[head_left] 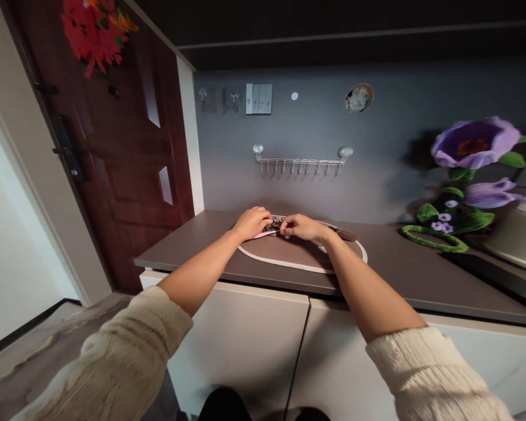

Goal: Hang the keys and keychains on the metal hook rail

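My left hand (253, 223) rests over the left side of a small cluster of dark and shiny metal pieces (273, 225), its fingers curled down. A thin pink strip (265, 234) pokes out beside it. Right of the cluster, my right hand (302, 227) has thumb and fingers pinched together against it; what they grip is too small to make out. Both hands are above a flat oval with a pale rim (284, 266), lying on the counter. A brown, narrow piece (346, 234) lies at the oval's right side, partly behind my right wrist.
A clear rail with several hooks (300, 161) is fixed to the grey wall. Purple artificial flowers (476, 146) and a pale rounded object (517, 234) stand at the right. White cabinet doors (241, 333) are below the counter (394, 275); a dark red door (127, 175) is left.
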`<action>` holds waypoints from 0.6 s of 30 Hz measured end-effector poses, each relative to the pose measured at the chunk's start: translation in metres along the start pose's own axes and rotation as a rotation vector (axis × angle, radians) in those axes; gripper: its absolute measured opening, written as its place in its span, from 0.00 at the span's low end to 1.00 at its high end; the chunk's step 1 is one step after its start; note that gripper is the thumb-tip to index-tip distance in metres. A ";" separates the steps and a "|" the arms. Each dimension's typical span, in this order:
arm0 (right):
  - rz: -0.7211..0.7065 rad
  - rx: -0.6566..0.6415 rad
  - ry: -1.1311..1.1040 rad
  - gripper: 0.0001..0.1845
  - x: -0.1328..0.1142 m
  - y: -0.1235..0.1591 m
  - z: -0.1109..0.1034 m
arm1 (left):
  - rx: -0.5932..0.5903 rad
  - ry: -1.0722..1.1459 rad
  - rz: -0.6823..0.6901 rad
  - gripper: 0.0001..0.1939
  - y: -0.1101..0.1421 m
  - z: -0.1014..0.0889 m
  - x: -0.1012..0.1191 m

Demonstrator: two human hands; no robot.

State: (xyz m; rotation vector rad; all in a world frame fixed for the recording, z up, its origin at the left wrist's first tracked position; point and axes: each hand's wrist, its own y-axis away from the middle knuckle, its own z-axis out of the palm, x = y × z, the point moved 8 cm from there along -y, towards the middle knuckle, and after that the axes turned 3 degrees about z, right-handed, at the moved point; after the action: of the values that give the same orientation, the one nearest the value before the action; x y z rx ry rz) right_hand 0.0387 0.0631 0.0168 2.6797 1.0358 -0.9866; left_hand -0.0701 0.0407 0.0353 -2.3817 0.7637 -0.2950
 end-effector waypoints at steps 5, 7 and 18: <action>-0.052 0.058 -0.144 0.13 -0.007 0.002 -0.006 | 0.042 -0.001 0.000 0.13 0.000 -0.007 0.005; -0.077 0.092 -0.168 0.14 -0.010 0.001 -0.009 | 0.042 0.011 -0.008 0.13 0.000 -0.008 0.007; -0.186 0.340 -0.341 0.15 -0.016 -0.001 -0.028 | 0.084 0.104 0.007 0.12 -0.001 -0.016 0.015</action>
State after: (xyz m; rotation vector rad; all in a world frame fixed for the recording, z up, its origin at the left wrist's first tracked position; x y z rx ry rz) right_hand 0.0442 0.0634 0.0483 2.5481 1.1415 -1.7253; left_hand -0.0632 0.0252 0.0489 -2.2985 0.7909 -0.4428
